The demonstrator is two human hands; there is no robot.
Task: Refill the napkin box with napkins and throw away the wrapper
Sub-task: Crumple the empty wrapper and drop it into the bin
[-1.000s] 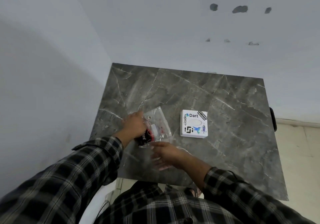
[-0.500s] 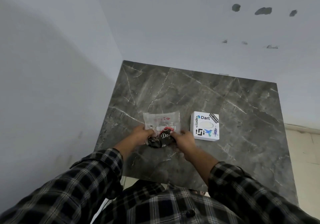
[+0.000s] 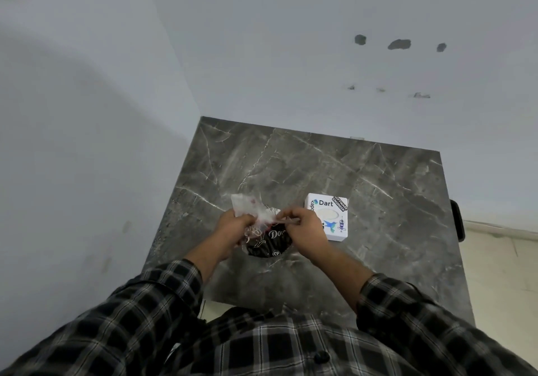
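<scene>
A napkin pack in a clear and black wrapper (image 3: 266,240) is lifted just above the grey marble table (image 3: 378,201). My left hand (image 3: 233,227) grips its left side and my right hand (image 3: 302,227) pinches its top right edge, and the clear top of the wrapper is crumpled between them. The white napkin box (image 3: 330,215), covered in stickers with an oval slot on top, sits on the table right behind my right hand, which hides its near left corner.
The table stands in a corner, with pale walls (image 3: 262,55) at its left and far sides. A dark object (image 3: 456,221) sticks out past the table's right edge. Pale floor (image 3: 500,265) lies to the right.
Both hands have raised the pack off the table and pulled its clear top edge together, crumpling it. The box has stayed put.
</scene>
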